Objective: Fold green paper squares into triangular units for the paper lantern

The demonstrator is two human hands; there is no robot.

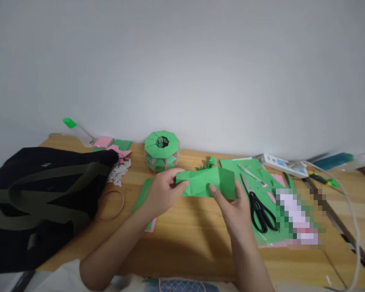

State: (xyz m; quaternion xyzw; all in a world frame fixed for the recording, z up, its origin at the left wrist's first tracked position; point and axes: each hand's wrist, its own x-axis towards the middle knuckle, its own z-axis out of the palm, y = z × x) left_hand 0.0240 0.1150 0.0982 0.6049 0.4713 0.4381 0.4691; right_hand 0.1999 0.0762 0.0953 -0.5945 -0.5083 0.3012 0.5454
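Between my hands, above the wooden table [197, 235], is a creased strip of green paper [200, 182] with folded sections. My left hand [164, 190] pinches its left end between thumb and fingers. At the right part, my right hand [234, 202] grips the strip with its thumb on the near face and fingers behind. Behind my left hand stands a ring-shaped green and pink paper model [162, 150] with a hole in its top. A strip of green and pink paper [144, 196] lies under my left forearm.
Black-handled scissors [261, 213] and tweezers [254, 176] lie on green sheets [231, 164] at the right. A power strip [281, 164] with a cable sits behind them. At the left are a black bag [48, 194], white paper pieces [120, 172] and a thin ring [123, 202].
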